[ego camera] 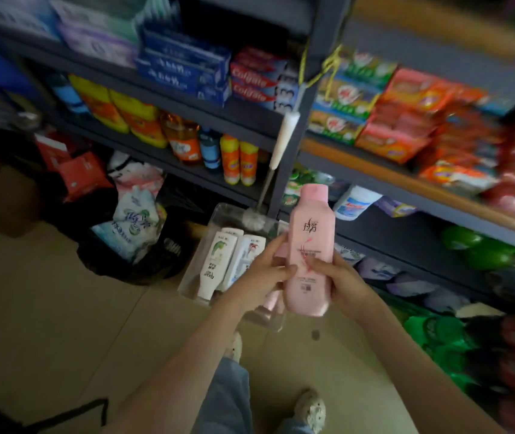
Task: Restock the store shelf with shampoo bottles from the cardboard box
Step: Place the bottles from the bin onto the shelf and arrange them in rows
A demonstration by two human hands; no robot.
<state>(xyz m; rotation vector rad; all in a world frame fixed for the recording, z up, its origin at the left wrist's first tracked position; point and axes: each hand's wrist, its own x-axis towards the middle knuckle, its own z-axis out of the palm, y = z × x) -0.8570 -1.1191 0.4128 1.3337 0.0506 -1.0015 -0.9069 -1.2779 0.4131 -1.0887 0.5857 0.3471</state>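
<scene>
Head view: tall pink plastic shampoo bottle (pixel 311 242) upright, left hand (pixel 262 274) and right hand (pixel 345 283) both curled round its middle, above clear plastic box (pixel 193 268) of white bottles (pixel 218 261) on floor (pixel 46 308).

left hand (pixel 262 272), right hand (pixel 342 285): curled grip

The left grip (pixel 262 274) pinches the left edge of a pink shampoo bottle (pixel 309 239), which stands upright with its cap up. The right grip (pixel 342 281) wraps its lower right side. Beneath them, a box (pixel 187 285) on the tiled floor (pixel 46 292) holds white bottles (pixel 218 264) lying flat, just beside the stocked shelf (pixel 375 169).
</scene>
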